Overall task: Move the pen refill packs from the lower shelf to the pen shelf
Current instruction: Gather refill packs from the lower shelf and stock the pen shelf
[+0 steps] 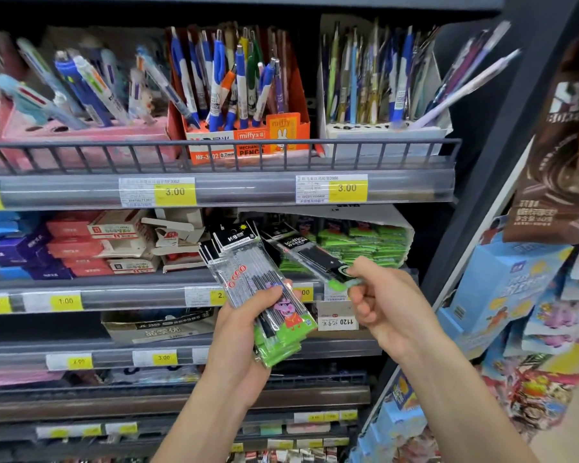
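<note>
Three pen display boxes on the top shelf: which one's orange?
The middle box, printed "miffy" and "MECHANICAL PENCIL". The left box is pink; the right box is white.

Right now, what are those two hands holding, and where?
Left hand grips a stack of refill packs at its lower half; right hand pinches one refill pack by its bottom end.

My left hand (248, 332) is raised, fingers curled in a grip; thumb on top. My right hand (386, 295) pinches beside it; both forearms reach forward.
</note>
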`<action>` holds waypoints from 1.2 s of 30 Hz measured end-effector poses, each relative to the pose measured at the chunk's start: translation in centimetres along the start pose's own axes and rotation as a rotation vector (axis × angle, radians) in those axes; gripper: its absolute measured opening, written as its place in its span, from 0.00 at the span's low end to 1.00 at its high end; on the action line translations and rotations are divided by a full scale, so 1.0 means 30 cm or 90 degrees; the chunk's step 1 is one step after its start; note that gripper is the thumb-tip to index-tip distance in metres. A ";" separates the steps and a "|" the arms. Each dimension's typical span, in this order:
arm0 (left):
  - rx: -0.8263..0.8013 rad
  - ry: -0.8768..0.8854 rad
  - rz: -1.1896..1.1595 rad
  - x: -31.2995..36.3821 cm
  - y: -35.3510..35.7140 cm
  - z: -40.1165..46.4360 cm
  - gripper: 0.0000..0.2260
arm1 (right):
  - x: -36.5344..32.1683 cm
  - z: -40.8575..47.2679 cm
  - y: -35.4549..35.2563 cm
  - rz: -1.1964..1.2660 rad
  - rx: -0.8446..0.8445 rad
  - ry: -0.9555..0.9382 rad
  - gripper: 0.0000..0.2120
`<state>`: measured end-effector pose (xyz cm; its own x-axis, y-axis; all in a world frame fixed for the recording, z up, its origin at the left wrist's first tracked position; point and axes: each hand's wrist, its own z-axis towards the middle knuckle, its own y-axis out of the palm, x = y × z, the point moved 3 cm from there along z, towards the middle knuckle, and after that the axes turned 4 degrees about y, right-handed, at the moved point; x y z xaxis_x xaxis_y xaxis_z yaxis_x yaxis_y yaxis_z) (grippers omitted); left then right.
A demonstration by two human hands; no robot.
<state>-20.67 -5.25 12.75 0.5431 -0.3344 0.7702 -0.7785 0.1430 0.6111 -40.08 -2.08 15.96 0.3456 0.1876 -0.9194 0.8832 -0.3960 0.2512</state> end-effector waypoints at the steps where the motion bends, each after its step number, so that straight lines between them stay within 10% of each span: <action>1: -0.002 -0.002 -0.002 -0.001 0.001 0.000 0.28 | -0.007 0.003 -0.002 0.004 0.006 -0.002 0.18; 36: 0.019 -0.019 0.001 -0.013 -0.027 -0.007 0.31 | -0.083 0.021 -0.124 -0.031 0.155 -0.064 0.17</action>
<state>-20.18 -5.04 11.98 0.5321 -0.3615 0.7656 -0.7888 0.1169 0.6034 -44.42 -1.64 17.13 0.2609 0.1263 -0.9571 0.7919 -0.5950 0.1374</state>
